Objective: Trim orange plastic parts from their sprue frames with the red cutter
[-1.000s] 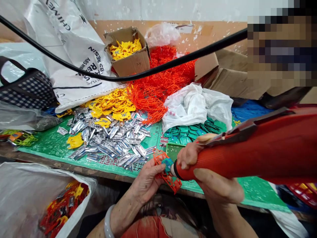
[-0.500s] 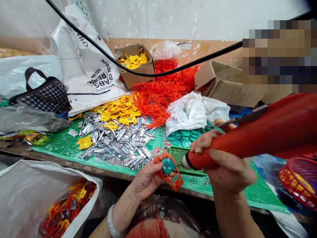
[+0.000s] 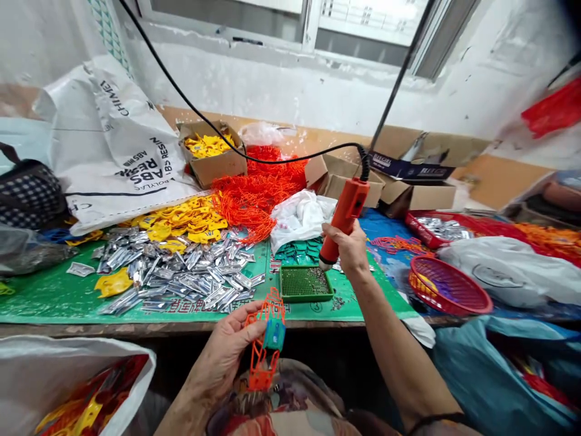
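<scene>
My left hand (image 3: 238, 336) pinches an orange plastic frame (image 3: 261, 376) with a teal plastic piece (image 3: 275, 335) set in its middle, just off the table's front edge. My right hand (image 3: 349, 245) is wrapped around a red electric screwdriver (image 3: 347, 206), whose cord leaves its top. The screwdriver's tip points down at the right part of a green tray (image 3: 306, 298) with tiny dark bits in it; whether they touch I cannot tell. Behind the tray lie teal pieces (image 3: 299, 251), partly under a white bag (image 3: 302, 215). Silver pieces (image 3: 181, 275) are heaped to the left.
Yellow parts (image 3: 186, 219) and an orange tangle of frames (image 3: 254, 194) lie farther back. A red basket (image 3: 447, 306) stands right. An open white sack (image 3: 140, 381) is at lower left, a blue-green bag (image 3: 499, 375) at lower right. The black cord (image 3: 190, 115) hangs across the view.
My right hand has carried the screwdriver away from close to the camera, out over the green tray. My left hand has moved lower and left, turning the orange frame more upright. The view has shifted right.
</scene>
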`<state>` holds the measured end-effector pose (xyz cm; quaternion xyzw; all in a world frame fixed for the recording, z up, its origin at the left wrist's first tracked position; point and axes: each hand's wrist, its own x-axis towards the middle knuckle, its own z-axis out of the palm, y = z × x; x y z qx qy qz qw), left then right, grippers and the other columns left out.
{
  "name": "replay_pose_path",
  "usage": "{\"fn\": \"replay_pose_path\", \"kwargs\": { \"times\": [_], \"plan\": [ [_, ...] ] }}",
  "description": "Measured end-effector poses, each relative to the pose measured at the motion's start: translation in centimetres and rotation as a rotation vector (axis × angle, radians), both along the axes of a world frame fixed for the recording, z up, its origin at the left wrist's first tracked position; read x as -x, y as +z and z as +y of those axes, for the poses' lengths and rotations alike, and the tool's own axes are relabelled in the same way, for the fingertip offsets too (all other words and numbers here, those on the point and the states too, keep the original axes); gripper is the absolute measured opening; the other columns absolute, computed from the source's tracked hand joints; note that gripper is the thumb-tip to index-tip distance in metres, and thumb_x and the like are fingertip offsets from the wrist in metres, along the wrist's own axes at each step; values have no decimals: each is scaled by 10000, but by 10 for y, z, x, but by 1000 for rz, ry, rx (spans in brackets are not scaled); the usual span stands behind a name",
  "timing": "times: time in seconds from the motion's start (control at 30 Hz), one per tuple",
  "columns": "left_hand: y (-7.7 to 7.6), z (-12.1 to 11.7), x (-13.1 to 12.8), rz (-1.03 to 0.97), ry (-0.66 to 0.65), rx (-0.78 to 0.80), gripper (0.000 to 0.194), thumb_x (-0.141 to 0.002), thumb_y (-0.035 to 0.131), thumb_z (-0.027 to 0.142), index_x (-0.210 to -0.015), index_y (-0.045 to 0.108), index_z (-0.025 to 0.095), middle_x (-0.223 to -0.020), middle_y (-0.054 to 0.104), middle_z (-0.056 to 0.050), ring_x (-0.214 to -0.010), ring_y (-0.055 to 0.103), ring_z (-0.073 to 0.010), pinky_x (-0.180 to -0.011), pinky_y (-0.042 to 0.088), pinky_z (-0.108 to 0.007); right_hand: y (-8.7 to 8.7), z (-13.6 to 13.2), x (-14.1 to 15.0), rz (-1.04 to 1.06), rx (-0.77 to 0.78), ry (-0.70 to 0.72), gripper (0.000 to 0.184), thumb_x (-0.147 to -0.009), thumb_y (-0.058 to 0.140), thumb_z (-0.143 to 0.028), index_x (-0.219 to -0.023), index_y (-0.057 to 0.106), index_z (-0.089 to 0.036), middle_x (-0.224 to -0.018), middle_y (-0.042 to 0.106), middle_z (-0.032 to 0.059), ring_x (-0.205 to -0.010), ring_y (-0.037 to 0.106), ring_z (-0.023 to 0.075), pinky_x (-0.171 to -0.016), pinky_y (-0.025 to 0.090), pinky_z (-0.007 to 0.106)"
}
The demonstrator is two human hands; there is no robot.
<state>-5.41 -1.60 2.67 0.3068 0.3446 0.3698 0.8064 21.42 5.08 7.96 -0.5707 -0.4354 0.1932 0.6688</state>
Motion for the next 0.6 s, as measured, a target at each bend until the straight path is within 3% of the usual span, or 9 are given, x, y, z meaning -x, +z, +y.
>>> {"fn": "replay_pose_path", "kwargs": {
  "times": [0.13, 0.23, 0.4, 0.6],
  "plan": [
    [4, -10, 8, -73, 61, 77, 452, -714, 831, 137, -1139, 680, 160, -973, 790, -81, -671, 726, -142, -649, 589, -229, 11, -5, -7, -154, 82, 6, 463, -726, 704, -509, -1058, 626, -197, -945, 688, 21, -837, 607, 196, -768, 490, 339],
    [7, -15, 10, -112, 86, 98, 427, -767, 760, 70, -1173, 664, 158, -999, 784, -84, -695, 735, -142, -677, 604, -239, 5, -16, -21, -247, 185, -7, 525, -814, 667, -476, -1227, 574, -166, -1031, 699, 62, -901, 645, 206, -786, 522, 350],
    [10, -16, 3, -146, 130, 118, 280, -805, 693, 34, -1066, 706, 137, -858, 775, -55, -669, 728, -147, -669, 610, -248, -30, -30, -56, -446, 431, -56, 333, -942, 594, -347, -1217, 588, -159, -1183, 639, 88, -979, 658, 204, -824, 572, 405],
    [10, -16, -11, -203, 143, 127, 173, -842, 641, 24, -968, 727, 105, -680, 687, -6, -576, 655, -103, -615, 567, -204, -73, -25, -66, -833, 676, 36, 338, -937, 601, -342, -1228, 590, -170, -1249, 617, 93, -1059, 639, 230, -883, 557, 438]
  ]
}}
